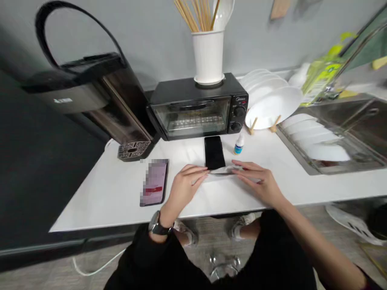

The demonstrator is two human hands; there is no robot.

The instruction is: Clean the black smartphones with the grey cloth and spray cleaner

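My left hand [184, 187] and my right hand [260, 181] rest on the white counter [121, 193], each pinching one end of a thin clear film [222, 171]. The film lies flat between them, just in front of a black phone [214, 152] lying face up with a dark screen. A second phone [155, 182] with a lit screen lies to the left of my left hand. A small white dropper bottle [239, 144] stands to the right of the black phone. A watch sits on my left wrist.
A black toaster oven [196, 106] stands behind the phones, with a white utensil holder [208, 54] on top. A dark coffee machine [99, 96] is at the left. White plates [272, 100] lean in a rack beside a steel sink [341, 129] holding dishes.
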